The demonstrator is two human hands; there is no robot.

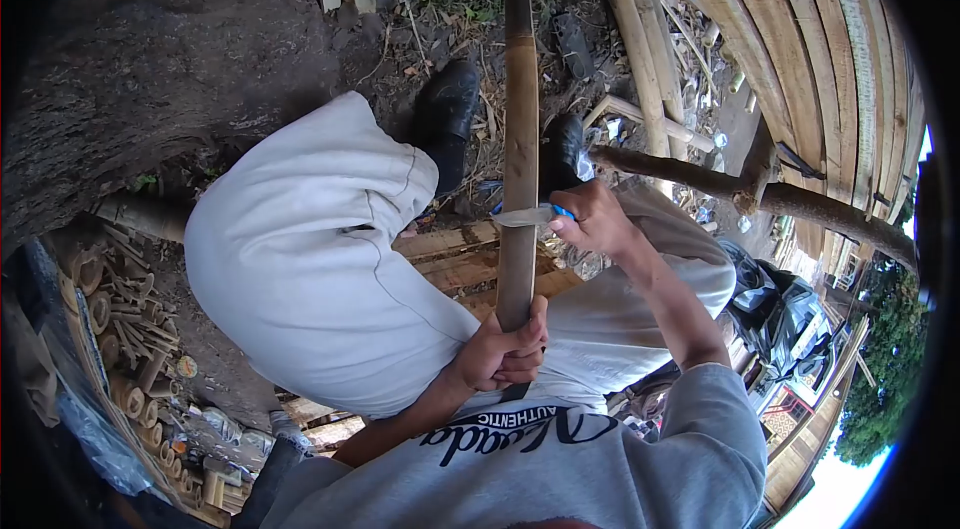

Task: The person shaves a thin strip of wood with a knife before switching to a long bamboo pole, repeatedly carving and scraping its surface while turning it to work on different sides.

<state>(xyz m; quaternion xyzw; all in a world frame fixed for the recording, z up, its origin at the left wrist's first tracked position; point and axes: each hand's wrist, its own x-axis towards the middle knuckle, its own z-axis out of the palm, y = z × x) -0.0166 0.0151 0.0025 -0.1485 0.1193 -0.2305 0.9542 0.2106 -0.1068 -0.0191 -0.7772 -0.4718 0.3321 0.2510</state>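
Note:
A long bamboo strip runs upright through the middle of the view, from my waist away past my feet. My left hand is wrapped round its near end, close to my shirt. In my right hand, closed around a blue handle, is a knife. Its blade lies across the strip, a little beyond my left hand, and seems to touch the surface. The strip passes between my spread knees, with light trousers on either side.
Behind the strip are wooden slats. A large trunk fills the upper left. Long bamboo strips lean at the upper right, over a horizontal pole. Cut bamboo pieces lie at left; a black plastic bag sits at right.

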